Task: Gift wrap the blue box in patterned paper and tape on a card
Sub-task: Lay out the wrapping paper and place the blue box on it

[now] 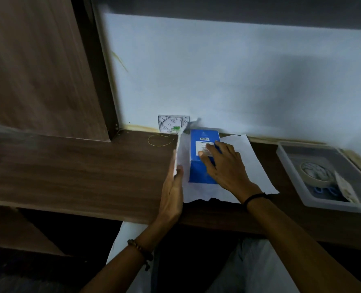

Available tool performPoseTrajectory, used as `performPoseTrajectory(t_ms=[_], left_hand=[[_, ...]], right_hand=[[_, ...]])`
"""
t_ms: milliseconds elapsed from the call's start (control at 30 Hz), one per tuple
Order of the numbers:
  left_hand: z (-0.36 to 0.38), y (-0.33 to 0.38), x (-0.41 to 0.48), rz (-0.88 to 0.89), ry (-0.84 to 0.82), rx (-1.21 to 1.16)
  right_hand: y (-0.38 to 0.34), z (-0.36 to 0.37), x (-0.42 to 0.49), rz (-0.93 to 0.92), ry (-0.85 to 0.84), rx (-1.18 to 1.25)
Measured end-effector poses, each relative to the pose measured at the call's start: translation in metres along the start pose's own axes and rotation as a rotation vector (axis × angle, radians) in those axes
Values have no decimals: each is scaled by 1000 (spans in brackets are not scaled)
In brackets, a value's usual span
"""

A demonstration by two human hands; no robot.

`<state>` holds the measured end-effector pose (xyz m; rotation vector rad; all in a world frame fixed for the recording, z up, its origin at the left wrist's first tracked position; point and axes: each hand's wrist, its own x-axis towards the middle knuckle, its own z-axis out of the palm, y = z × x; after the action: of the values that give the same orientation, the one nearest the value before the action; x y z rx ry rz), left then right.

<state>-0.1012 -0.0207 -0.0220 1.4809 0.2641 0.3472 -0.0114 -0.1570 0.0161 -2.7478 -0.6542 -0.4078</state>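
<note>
The blue box [198,172] with a white label lies on a sheet of wrapping paper [253,166], white side up, on the wooden desk [80,166]. My right hand [224,166] rests flat on top of the box, fingers spread over the label. My left hand [172,187] stands on edge left of the box with straight fingers, lifting the paper's left edge upright against them. The raised paper edge is blurred.
A clear plastic tray [291,172] at the right holds a tape roll [317,172], blue-handled scissors [323,189] and a card-like piece [345,187]. A small patterned card [171,123] leans on the wall behind the box. A thin yellow loop [160,140] lies on the desk.
</note>
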Motion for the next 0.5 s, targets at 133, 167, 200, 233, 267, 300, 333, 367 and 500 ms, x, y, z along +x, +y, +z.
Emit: performPoseTrajectory(t_ms=[133, 167, 200, 233, 267, 300, 333, 367, 500], left_hand=[[8, -7, 10, 381, -200, 154], [9, -13, 13, 428, -225, 211], [9, -13, 15, 465, -241, 297], [8, -14, 17, 492, -248, 392], [7, -14, 20, 501, -250, 482], [5, -12, 22, 480, -263, 536], [3, -8, 23, 450, -285, 576], [1, -3, 25, 428, -304, 628], [-3, 13, 29, 338, -421, 676]], right_hand=[[1, 1, -2, -10, 27, 1], [2, 1, -2, -9, 15, -6], [3, 2, -1, -8, 1, -15], [4, 2, -1, -11, -11, -23], [6, 2, -1, -15, -18, -27], [7, 3, 0, -17, -19, -26], [8, 3, 0, -18, -18, -21], [8, 3, 0, -20, -17, -16], [11, 2, 0, -31, 17, 30]])
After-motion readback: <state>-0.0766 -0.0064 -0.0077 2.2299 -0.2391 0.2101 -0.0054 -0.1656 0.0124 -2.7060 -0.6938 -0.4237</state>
